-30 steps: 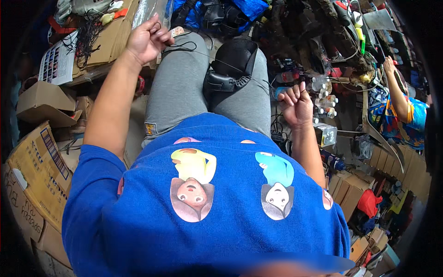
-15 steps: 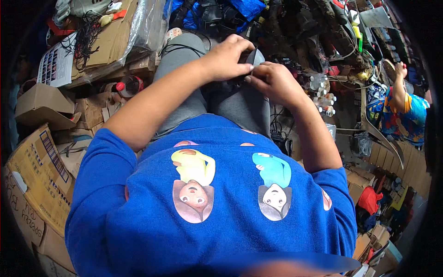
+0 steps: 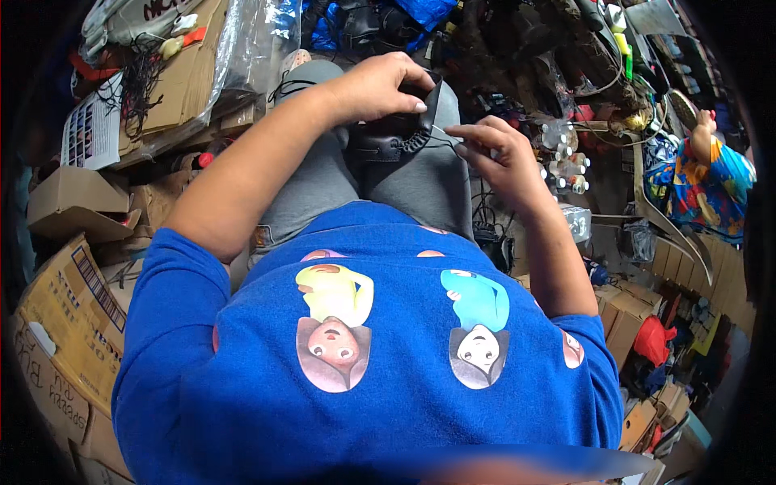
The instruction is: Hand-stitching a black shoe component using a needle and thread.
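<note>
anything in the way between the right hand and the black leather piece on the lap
Nothing visible blocks it: between the right hand and the black leather piece there is only the thin, needle-like tool in that hand's fingers. The left hand is at the leather's far side, off that line.

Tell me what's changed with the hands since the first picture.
The left hand has come rightward to the black leather piece. The right hand has shifted up and leftward and now pinches a thin pale tool at the piece's edge. The piece stays on the grey-trousered lap.
</note>
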`<state>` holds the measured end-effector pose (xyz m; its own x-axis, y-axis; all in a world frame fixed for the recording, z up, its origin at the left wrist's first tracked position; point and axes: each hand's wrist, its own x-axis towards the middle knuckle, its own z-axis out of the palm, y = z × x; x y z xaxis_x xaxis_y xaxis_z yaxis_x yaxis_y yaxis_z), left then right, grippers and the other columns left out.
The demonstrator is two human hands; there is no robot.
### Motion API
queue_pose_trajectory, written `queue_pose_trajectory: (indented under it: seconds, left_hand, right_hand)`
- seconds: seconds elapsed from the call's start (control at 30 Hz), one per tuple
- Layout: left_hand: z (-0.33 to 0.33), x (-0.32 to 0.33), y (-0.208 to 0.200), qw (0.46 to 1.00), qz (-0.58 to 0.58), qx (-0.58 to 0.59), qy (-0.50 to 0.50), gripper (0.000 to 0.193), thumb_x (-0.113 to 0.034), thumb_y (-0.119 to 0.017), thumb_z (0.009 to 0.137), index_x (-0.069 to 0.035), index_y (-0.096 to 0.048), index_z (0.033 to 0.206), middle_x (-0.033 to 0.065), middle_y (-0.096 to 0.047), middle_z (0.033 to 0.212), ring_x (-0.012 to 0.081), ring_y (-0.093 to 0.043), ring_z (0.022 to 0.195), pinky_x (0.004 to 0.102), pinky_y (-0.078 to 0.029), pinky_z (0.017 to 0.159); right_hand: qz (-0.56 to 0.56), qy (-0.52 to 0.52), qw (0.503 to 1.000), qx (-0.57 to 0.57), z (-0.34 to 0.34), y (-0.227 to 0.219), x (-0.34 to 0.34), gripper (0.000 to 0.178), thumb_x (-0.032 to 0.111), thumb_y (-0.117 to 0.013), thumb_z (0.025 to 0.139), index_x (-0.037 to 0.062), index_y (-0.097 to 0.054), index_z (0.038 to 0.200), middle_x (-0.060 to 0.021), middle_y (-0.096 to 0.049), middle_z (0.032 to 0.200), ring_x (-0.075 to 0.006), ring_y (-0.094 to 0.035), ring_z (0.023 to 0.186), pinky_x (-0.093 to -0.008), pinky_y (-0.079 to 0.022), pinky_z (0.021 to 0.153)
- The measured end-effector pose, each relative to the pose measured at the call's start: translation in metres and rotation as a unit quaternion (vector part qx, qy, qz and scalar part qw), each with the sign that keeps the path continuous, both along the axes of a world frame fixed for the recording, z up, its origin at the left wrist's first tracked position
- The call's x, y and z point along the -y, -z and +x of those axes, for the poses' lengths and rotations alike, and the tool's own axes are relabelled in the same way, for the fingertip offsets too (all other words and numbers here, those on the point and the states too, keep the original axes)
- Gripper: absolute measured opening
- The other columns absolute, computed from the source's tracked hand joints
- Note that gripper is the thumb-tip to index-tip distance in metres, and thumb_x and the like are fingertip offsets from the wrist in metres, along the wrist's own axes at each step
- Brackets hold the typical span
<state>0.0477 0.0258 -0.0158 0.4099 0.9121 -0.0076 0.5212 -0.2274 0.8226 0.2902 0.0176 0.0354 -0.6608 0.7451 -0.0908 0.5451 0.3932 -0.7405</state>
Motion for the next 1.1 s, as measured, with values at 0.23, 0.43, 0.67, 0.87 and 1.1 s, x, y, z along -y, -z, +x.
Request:
queue_pose_trajectory:
  seconds: [0.23, 0.43, 0.67, 0.87, 1.1]
  left_hand:
    - [0.002, -0.007, -0.012, 0.996, -0.068, 0.049, 0.02, 0.026, -0.014, -0.072, 0.075, -0.002, -0.062, 0.096, 0.0051, -0.063, 0.091, 0.0151, -0.058, 0.088, 0.0289, -0.046, 0.082]
    - [-0.005, -0.012, -0.013, 0.988, -0.125, 0.063, 0.068, 0.025, -0.013, -0.069, 0.079, 0.0, -0.063, 0.099, 0.0056, -0.066, 0.092, 0.014, -0.059, 0.088, 0.0291, -0.046, 0.084]
    - [-0.008, -0.014, -0.01, 0.981, -0.145, 0.059, 0.119, 0.03, -0.009, -0.061, 0.082, 0.0, -0.064, 0.111, 0.0089, -0.067, 0.105, 0.016, -0.062, 0.096, 0.03, -0.045, 0.091]
    - [-0.008, -0.014, -0.007, 0.981, -0.145, 0.058, 0.119, 0.032, -0.007, -0.06, 0.081, 0.0, -0.063, 0.112, 0.0092, -0.068, 0.103, 0.0164, -0.062, 0.096, 0.0293, -0.045, 0.091]
    - [-0.005, -0.018, -0.011, 0.981, -0.138, 0.062, 0.124, 0.029, -0.008, -0.061, 0.082, 0.001, -0.064, 0.109, 0.0095, -0.068, 0.1, 0.0157, -0.062, 0.093, 0.0293, -0.046, 0.088]
  right_hand:
    - [0.042, -0.005, 0.998, 0.046, -0.012, 0.01, -0.006, 0.023, 0.008, -0.065, 0.077, 0.0134, -0.071, 0.099, -0.0105, -0.056, 0.077, -0.0252, -0.059, 0.069, -0.0342, -0.048, 0.063]
    - [0.066, -0.016, 0.996, 0.055, -0.017, 0.005, -0.007, 0.02, 0.01, -0.062, 0.077, 0.0101, -0.071, 0.095, -0.013, -0.059, 0.077, -0.0294, -0.061, 0.071, -0.0367, -0.049, 0.066]
    - [0.069, -0.014, 0.993, 0.09, -0.023, -0.002, -0.005, 0.02, 0.01, -0.062, 0.076, 0.0091, -0.072, 0.093, -0.0138, -0.06, 0.078, -0.0292, -0.061, 0.073, -0.0368, -0.05, 0.068]
    - [0.097, 0.0, 0.986, 0.135, -0.03, 0.001, 0.0, 0.019, 0.011, -0.063, 0.076, 0.0096, -0.071, 0.093, -0.0136, -0.061, 0.078, -0.0284, -0.062, 0.074, -0.0366, -0.05, 0.068]
    - [0.024, 0.008, 1.0, 0.014, -0.014, 0.026, -0.016, 0.021, 0.005, -0.066, 0.076, 0.0133, -0.072, 0.094, -0.0087, -0.059, 0.079, -0.0217, -0.061, 0.072, -0.0329, -0.049, 0.066]
